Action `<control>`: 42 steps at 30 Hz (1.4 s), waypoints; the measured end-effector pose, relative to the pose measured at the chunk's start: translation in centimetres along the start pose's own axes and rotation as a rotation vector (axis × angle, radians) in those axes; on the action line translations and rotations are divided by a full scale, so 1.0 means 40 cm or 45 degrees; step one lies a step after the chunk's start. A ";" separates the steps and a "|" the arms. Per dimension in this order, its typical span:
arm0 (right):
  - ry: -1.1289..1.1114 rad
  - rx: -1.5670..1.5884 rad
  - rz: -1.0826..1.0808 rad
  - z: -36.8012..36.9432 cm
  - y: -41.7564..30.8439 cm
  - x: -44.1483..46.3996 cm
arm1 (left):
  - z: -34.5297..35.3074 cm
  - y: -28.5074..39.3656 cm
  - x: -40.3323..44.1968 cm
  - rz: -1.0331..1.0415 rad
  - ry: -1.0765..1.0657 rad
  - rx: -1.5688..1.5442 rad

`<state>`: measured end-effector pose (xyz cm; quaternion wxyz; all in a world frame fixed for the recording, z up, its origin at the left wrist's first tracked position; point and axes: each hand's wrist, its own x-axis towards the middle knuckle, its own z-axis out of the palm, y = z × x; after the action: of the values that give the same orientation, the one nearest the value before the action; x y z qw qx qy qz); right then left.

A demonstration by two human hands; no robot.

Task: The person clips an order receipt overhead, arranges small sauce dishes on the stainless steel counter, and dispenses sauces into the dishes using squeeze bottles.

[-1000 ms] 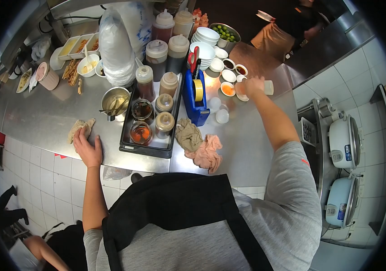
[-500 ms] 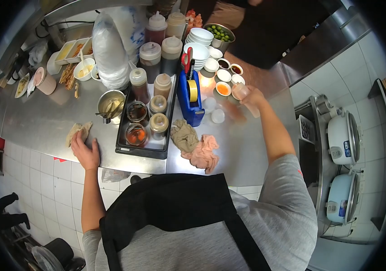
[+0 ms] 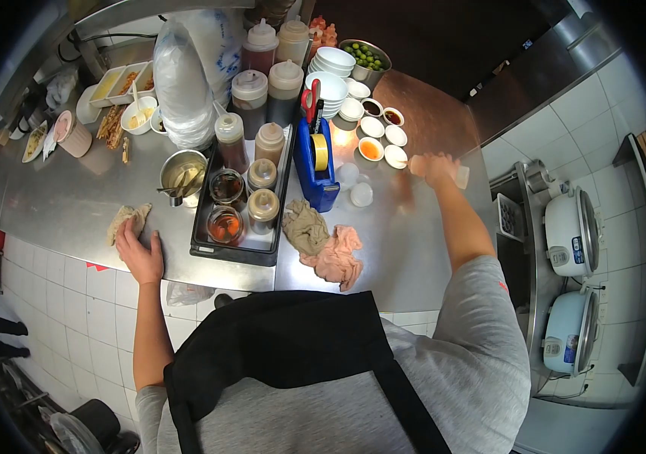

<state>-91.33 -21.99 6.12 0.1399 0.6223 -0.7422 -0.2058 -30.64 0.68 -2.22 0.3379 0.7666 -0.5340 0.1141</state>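
Note:
My right hand (image 3: 436, 168) is closed around a translucent squeeze bottle (image 3: 460, 176). The bottle lies tipped sideways, with its tip end toward a small white sauce dish (image 3: 395, 157). Close by stand more small dishes, among them one with orange sauce (image 3: 371, 149) and two with dark sauce, one of them at the right (image 3: 392, 116). At the left, my left hand (image 3: 140, 253) rests with its fingers extended on a crumpled beige cloth (image 3: 128, 222), the thumb apart.
A black tray (image 3: 236, 254) holds several sauce bottles and jars. Beside it stand a blue tape dispenser (image 3: 318, 178), a brown cloth (image 3: 305, 227) and a pink cloth (image 3: 336, 258). Stacked white bowls (image 3: 326, 87) and a pot of green limes (image 3: 368, 59) are farther back.
My right hand has moved right and slightly down, taking the squeeze bottle off the dishes and turning it more level. The person at the far side has left view. My left hand stays put.

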 end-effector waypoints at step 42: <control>0.089 -0.104 -0.008 0.023 -0.010 0.020 | -0.005 0.002 0.002 -0.001 0.006 -0.033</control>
<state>-91.56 -22.71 5.10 0.1904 0.6254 -0.7258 -0.2143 -30.65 0.74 -1.99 0.3491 0.7621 -0.5343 0.1088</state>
